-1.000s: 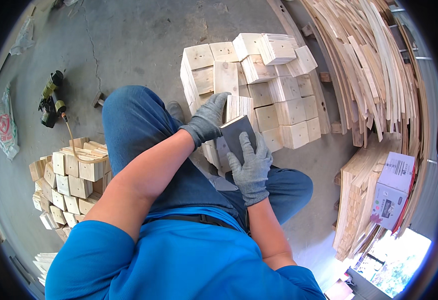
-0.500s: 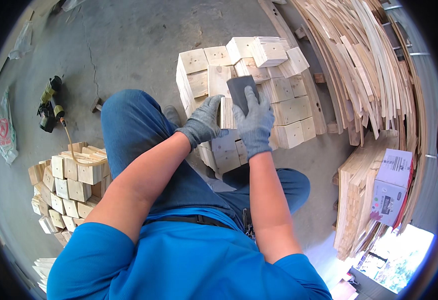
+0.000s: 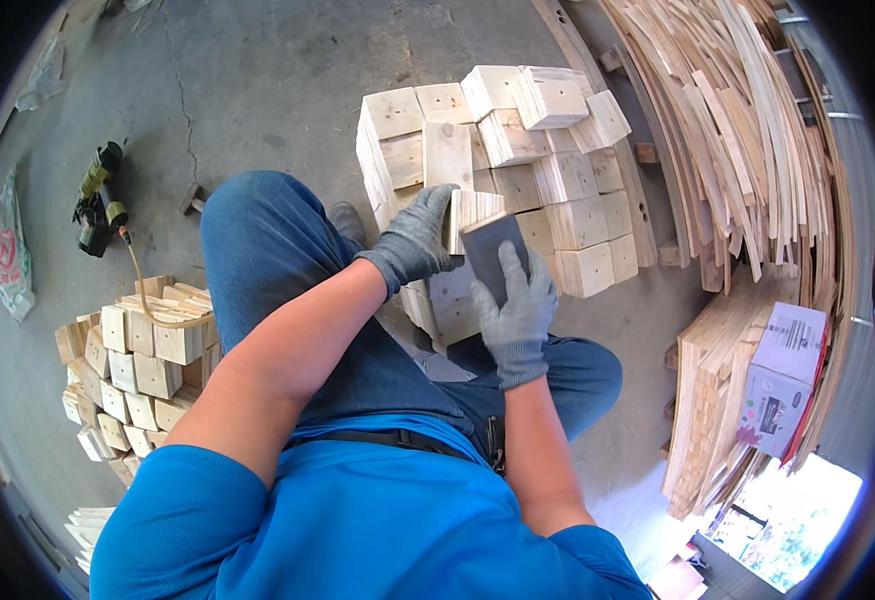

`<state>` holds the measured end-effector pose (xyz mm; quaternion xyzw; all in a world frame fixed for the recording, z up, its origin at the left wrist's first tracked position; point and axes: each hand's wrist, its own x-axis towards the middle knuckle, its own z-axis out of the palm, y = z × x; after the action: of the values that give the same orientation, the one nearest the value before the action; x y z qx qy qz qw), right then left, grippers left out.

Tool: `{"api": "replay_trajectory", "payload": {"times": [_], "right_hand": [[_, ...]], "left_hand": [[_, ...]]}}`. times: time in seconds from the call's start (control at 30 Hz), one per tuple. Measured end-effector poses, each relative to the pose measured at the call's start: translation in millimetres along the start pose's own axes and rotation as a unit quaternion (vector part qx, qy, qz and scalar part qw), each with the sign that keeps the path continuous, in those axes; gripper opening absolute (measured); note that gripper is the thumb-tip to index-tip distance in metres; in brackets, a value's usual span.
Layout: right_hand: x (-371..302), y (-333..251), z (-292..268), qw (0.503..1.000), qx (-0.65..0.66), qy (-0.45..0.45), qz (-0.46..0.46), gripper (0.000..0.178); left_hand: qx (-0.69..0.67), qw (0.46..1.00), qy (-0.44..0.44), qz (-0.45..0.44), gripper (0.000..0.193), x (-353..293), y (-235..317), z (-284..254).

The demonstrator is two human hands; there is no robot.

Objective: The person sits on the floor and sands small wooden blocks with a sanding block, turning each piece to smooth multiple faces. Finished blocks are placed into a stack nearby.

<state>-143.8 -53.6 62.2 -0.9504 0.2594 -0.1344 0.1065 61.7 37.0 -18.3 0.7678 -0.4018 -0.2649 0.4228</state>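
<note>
In a grey knit glove, my left hand [image 3: 418, 240] grips a small bundle of thin wooden pieces [image 3: 477, 210] by its left side, layered edges facing up. My right hand [image 3: 520, 305], gloved the same way, is closed round a dark grey sanding block [image 3: 491, 248]. The block lies tilted against the near right side of the bundle and seems to touch it. Beyond both hands stands a stack of pale wooden blocks [image 3: 583, 220], several with a small hole in their faces. Fingertips under the sanding block are hidden.
Another pile of wooden blocks [image 3: 143, 375] sits at the left, a hose [image 3: 143, 290] running over it to a nail gun [image 3: 101, 200] on the concrete floor. Long wood strips [image 3: 698, 130], stacked planks [image 3: 708, 385] and a cardboard box [image 3: 783, 380] line the right. A plastic bag [image 3: 10, 250] lies far left.
My right hand has drawn the sanding block down toward me and slightly right, baring more of the bundle's top. The left hand, still gripping the bundle, has shifted slightly up and right.
</note>
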Motion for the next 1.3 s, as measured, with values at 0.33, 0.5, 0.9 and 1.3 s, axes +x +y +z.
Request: {"api": "replay_trajectory", "payload": {"times": [0.33,0.5,0.9,1.3], "right_hand": [[127.3,43.2,17.5,0.983,0.165,0.036,0.067,0.068],[56.3,42.6,2.0,0.945,0.261,0.049,0.192,0.069],[-48.4,64.4,13.3,0.850,0.395,0.042,0.347,0.070],[-57.3,76.8,26.3,0.855,0.397,0.056,0.329,0.067]], "left_hand": [[-0.028,1.000,0.001,0.006,0.109,1.2,0.8,-0.1],[-0.025,0.999,-0.027,-0.032,0.119,-5.6,7.8,-9.2],[0.017,1.000,-0.017,-0.011,0.124,-0.6,22.5,-22.2],[0.074,0.985,0.019,0.156,0.102,-41.8,38.6,-16.0]]}}
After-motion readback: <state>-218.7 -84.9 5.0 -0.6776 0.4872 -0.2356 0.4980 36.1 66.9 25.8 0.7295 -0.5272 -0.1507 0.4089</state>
